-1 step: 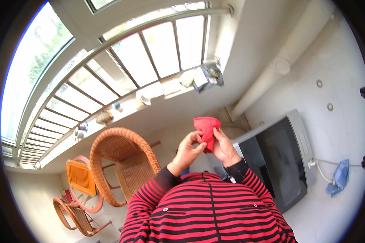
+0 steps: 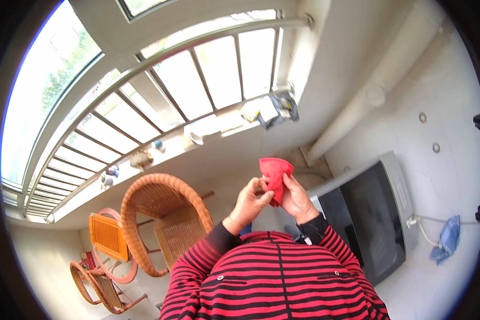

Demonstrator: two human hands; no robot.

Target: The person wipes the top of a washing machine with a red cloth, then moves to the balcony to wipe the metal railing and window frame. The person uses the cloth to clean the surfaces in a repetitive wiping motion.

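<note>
A bright red cloth (image 2: 276, 169), folded or bunched up, is held in front of my chest. My left hand (image 2: 246, 202) pinches its left side between thumb and fingertips. On the other side, my right hand (image 2: 297, 202) is closed on the cloth, its thumb lying over the edge. The top of the cloth stands up above the fingers, and its lower tip hangs between both hands. Whether anything lies inside the folds is hidden.
At right stands a washing machine (image 2: 376, 213) with a dark lid, near a tap with a blue cloth (image 2: 449, 241). A wicker chair (image 2: 168, 224) and other rattan furniture are at left. Ahead, a barred window's sill (image 2: 224, 124) bears small objects. A thick white pipe (image 2: 346, 120) runs down the wall.
The whole scene sits slightly lower and further right in the picture. Both hands keep their hold on the red cloth, with hardly any change in their fingers.
</note>
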